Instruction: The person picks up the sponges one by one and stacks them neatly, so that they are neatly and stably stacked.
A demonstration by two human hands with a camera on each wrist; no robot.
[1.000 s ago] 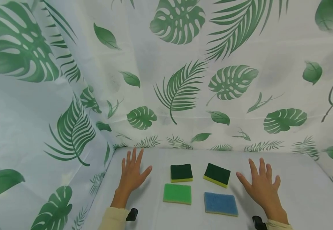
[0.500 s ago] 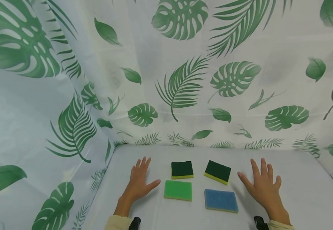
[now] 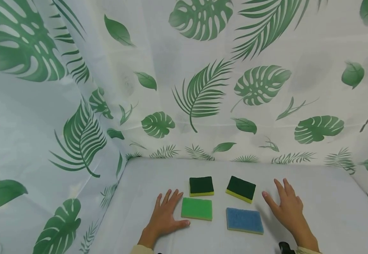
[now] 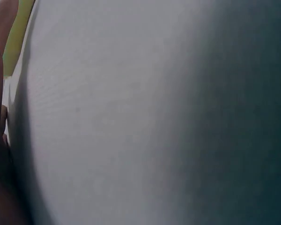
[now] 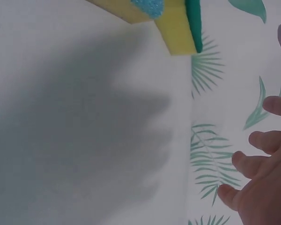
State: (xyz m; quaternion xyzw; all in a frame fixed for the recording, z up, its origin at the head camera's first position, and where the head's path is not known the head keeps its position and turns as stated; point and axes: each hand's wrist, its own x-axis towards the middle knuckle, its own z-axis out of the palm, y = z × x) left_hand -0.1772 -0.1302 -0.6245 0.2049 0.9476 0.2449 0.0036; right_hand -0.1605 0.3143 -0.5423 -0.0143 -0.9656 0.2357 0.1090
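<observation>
Four sponges is more than I count, so several scouring sponges lie flat in the head view. My left hand (image 3: 166, 217) is spread at the left side of the bright green sponge (image 3: 197, 209), its fingers and thumb stretched toward it; contact cannot be told. Behind that one lies a dark green sponge (image 3: 201, 185) with a yellow base. A second dark green sponge (image 3: 241, 188) sits at an angle to its right, behind the blue sponge (image 3: 244, 221). To the right, my right hand (image 3: 287, 208) hovers with loosely extended fingers, holding nothing. The right wrist view shows its fingertips (image 5: 246, 164) apart from the sponges.
A white surface (image 3: 222, 243) bears the sponges. Leaf-printed white sheeting (image 3: 158, 98) rises behind it and along the left side. In the left wrist view, a yellow sponge edge (image 4: 18, 40) shows beside a finger.
My left hand has moved right and nearer to me, from the left of the surface to beside the bright green sponge. My right hand has turned slightly, its fingers closer together. The sponges stay put.
</observation>
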